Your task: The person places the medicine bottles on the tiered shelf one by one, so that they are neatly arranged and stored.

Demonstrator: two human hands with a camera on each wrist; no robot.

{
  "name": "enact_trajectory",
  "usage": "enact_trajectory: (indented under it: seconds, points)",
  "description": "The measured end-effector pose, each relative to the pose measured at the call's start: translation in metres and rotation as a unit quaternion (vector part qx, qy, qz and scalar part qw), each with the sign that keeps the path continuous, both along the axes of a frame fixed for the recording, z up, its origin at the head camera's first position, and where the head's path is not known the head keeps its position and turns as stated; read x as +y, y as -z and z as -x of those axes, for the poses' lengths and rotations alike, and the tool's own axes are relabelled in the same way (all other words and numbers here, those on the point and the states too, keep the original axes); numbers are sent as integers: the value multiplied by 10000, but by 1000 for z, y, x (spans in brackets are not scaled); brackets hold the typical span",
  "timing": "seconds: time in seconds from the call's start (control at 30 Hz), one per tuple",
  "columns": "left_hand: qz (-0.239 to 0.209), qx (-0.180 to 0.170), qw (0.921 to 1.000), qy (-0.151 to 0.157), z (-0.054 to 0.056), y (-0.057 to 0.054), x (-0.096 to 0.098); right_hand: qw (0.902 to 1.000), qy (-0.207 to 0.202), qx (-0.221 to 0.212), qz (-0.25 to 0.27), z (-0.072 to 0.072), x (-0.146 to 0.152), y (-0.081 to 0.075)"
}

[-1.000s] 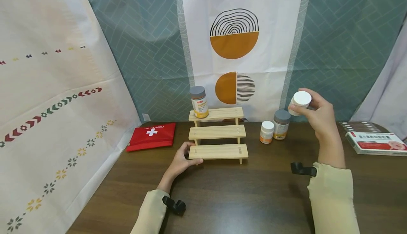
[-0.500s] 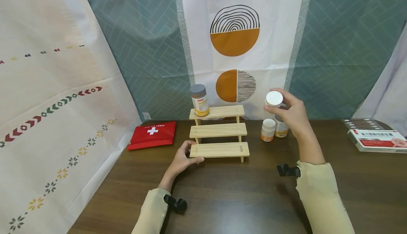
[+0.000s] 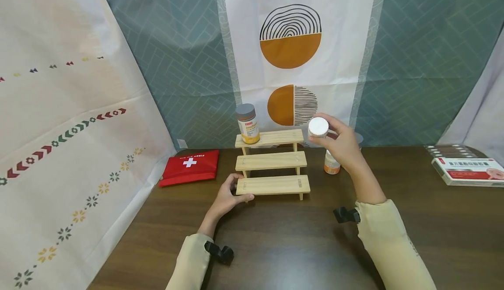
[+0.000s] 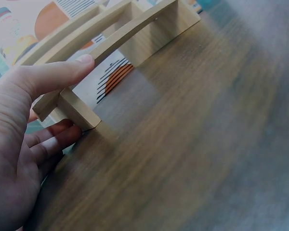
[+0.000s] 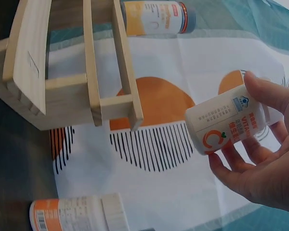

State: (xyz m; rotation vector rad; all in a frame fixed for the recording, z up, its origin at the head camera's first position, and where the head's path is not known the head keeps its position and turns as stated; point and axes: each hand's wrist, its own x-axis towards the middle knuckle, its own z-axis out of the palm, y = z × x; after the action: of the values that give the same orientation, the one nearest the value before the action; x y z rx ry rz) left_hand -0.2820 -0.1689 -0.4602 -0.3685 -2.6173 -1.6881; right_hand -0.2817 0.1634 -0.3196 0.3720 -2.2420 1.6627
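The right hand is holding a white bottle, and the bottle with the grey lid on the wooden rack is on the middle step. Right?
Not quite: the grey-lidded bottle stands on the top step of the wooden rack, not the middle one, as the head view shows. The right hand does hold a white vitamin bottle.

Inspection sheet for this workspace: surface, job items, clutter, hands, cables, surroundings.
Surface: dark wood-grain table.
Job items: three-tier wooden rack; grey-capped jar on its top tier; held white bottle; standing white bottle, partly hidden.
Clutter: red first-aid pouch left of the rack; white-and-red box at far right.
Hands: left hand grips the rack's bottom tier; right hand holds a white bottle above the table.
Cables: nothing seen.
Surroundings: patterned cloths behind and at left.
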Motion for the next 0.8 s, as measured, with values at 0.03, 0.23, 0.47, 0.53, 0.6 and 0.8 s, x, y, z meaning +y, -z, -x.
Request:
enact_trajectory:
  seconds: [0.03, 0.23, 0.47, 0.53, 0.6, 0.8]
  points:
    - [-5, -8, 10000, -20, 0, 0, -1, 10000, -18, 26, 35, 0, -2, 0]
    - [-164, 34, 9998, -57, -1, 3, -1, 9991, -107, -172, 375, 5, -11, 2]
    - [-321, 89, 9994, 123, -4, 4, -3, 9953, -291, -591, 711, 21, -26, 11]
    - [-302, 83, 9994, 125, -7, -1, -3, 9958, -360, -520, 669, 26, -32, 12]
    - [-276, 56, 9995, 131, -12, -11, -1, 9958, -422, -503, 645, 30, -36, 10]
    - [-115, 14, 9998, 172, -23, -32, 5, 9940, -548, -524, 786, 39, -45, 6]
